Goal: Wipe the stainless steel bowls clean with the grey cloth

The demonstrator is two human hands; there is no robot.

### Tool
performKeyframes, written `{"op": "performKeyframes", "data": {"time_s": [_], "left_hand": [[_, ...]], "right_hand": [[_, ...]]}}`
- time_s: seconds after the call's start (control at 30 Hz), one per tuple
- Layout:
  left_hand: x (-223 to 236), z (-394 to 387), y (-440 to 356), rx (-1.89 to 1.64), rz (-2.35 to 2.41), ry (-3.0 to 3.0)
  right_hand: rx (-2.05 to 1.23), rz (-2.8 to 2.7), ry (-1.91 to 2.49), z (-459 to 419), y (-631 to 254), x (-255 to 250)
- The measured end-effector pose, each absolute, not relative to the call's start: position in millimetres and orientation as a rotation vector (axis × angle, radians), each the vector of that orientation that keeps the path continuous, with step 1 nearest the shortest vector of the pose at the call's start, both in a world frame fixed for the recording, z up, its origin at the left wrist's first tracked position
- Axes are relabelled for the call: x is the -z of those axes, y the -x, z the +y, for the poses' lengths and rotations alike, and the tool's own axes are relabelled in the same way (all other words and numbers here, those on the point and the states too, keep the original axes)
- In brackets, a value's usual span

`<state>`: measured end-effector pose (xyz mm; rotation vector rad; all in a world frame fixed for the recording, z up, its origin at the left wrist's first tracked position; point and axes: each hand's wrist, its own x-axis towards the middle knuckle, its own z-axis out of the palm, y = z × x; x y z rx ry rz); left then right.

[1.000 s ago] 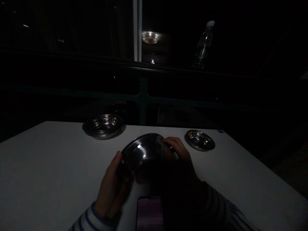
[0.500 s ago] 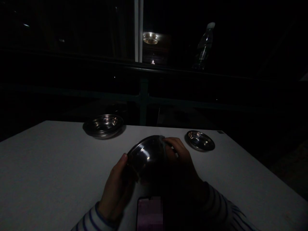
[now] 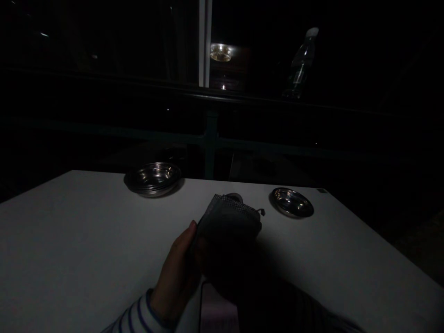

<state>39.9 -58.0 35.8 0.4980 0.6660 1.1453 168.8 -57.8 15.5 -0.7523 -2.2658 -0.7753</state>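
My left hand (image 3: 177, 266) grips the left side of a metal bowl (image 3: 236, 197), its thumb up along the edge. Only a small curve of the bowl's rim shows; a grey cloth (image 3: 231, 222) with a checked border and a small loop covers the rest. My right hand (image 3: 225, 259) lies in deep shadow at the near side of the cloth, holding it against the bowl; its fingers are hard to make out. Bowl and cloth are held up above the white table (image 3: 86, 240).
A stack of metal bowls (image 3: 152, 180) stands at the table's back left, and a shallow metal bowl (image 3: 292, 202) at the back right. A phone (image 3: 219, 310) lies at the near edge. Behind, a plastic bottle (image 3: 301, 64) stands by the dark window.
My right hand has moved from the bowl's right rim towards me and to the left. The cloth now spreads over the bowl, whose shiny surface showed before.
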Motion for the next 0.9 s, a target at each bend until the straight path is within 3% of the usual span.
{"op": "performKeyframes", "data": {"time_s": [0.27,0.57,0.9], "left_hand": [[-36,-58,-43,-1.242,0.713,-0.547],[-39,-55,-34,-1.151,0.691,-0.541],[-44,-61,-35,-1.127,0.595,-0.764]], "right_hand": [[0.537,-2.087,1.038,-41,-193,-62],[0.75,-2.218,0.758,-55,-167,12],[0.655,-2.016,0.88,-48,-189,-50]]}}
